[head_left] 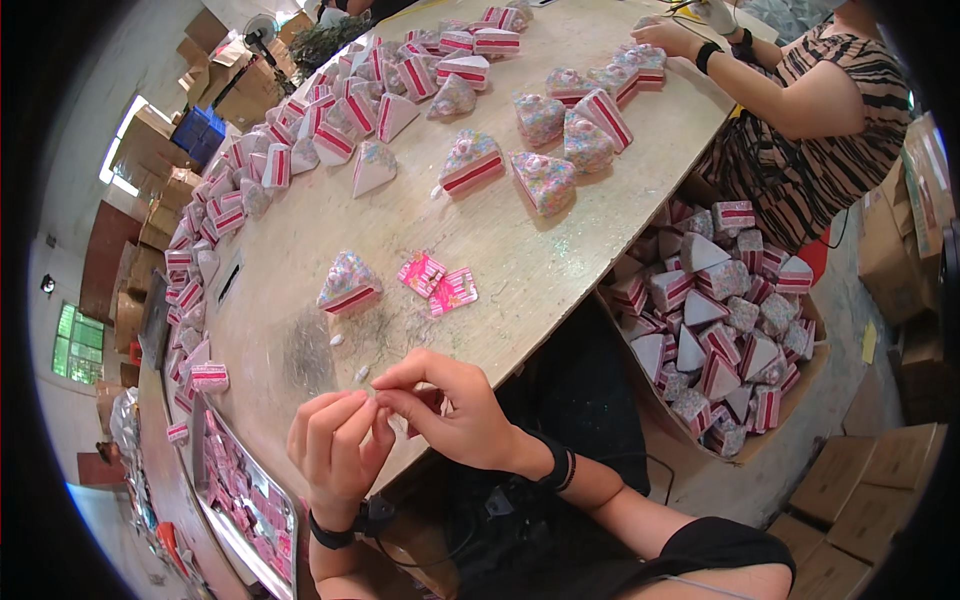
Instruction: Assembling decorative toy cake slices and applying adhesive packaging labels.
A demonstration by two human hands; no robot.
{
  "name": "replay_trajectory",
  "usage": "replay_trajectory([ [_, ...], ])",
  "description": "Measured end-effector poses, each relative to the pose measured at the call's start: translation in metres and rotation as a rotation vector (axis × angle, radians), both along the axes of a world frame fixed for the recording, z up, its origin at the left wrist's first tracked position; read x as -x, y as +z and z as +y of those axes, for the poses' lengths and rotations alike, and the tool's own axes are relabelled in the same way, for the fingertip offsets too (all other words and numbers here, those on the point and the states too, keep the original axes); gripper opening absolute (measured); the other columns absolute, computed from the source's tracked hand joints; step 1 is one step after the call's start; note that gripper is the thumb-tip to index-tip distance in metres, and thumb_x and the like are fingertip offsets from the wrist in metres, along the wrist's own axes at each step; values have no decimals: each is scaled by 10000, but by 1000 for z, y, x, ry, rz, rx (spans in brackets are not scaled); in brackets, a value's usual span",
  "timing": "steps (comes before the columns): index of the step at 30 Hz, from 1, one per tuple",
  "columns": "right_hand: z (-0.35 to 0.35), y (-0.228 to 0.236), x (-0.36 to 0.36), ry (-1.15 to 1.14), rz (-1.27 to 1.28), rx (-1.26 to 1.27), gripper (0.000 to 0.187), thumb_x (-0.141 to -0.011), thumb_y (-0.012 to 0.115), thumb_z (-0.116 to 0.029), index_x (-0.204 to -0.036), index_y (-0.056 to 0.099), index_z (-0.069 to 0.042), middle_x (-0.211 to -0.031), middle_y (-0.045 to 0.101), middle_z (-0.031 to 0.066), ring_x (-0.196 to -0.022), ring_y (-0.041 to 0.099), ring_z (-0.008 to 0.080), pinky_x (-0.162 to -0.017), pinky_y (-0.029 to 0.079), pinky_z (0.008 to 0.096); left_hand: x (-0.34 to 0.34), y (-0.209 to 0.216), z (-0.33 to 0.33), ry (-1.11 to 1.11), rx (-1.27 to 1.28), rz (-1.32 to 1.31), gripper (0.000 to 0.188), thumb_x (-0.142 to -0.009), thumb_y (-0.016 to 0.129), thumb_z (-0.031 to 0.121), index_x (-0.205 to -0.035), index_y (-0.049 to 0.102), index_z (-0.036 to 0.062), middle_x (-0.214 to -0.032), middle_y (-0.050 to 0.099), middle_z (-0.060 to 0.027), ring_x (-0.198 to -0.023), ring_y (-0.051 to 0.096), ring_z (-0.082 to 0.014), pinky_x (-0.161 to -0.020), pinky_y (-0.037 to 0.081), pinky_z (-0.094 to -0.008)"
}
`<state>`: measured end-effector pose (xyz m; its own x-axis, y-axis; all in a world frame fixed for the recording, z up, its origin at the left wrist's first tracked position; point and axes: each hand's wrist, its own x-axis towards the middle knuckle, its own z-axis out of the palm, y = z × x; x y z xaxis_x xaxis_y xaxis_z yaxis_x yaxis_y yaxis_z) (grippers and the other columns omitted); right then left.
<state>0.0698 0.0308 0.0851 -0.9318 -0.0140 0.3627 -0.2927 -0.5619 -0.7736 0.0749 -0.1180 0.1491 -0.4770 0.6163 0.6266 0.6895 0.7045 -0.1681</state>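
Close together over the table's near edge, my left hand [342,445] and my right hand [447,408] meet at their fingertips. Both are closed in a pinch, and whatever is between the fingers is too small or hidden to make out. Just beyond them lie small white lumps [336,341] on the tabletop. A toy cake slice [349,284] with speckled pastel coating and a dark pink stripe stands a little farther off. To its right, two pink printed cards [455,290] overlap.
Many similar slices [335,145] line the table's [300,225] far and left edges; a cluster [543,180] sits at centre right. At right, a cardboard box [735,455] holds more. A metal tray [245,490] of pink cards is at lower left. A co-worker [800,100] sits at far right.
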Motion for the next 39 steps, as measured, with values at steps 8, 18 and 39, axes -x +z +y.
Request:
replay_trajectory([
  [8, 8, -6, 7, -82, 225, -145, 145, -878, 643, 90, -984, 640, -9, -850, 618, 72, -664, 604, 100, -545, 466, 224, -6, 15, -9, -7, 18, -64, 383, -773, 805, 115, -1111, 633, 61, -998, 642, -70, -845, 639, -261, -687, 540, -354],
  [18, 8, -8, 12, -62, 386, -210, 144, -837, 673, 76, -941, 626, -13, -819, 612, 104, -688, 608, 218, -595, 476, 285, 2, 41, -16, -107, 155, -230, 284, -715, 810, 81, -937, 632, 86, -879, 639, -30, -822, 638, -230, -659, 500, -337],
  [39, 8, -27, 27, -112, 399, -437, 150, -826, 708, 23, -951, 646, -34, -807, 583, 60, -557, 507, 145, -508, 415, 281, 17, 5, -24, 226, -677, -1379, 128, -927, 665, 102, -952, 610, -11, -824, 633, -48, -775, 590, -97, -705, 476, -267],
])
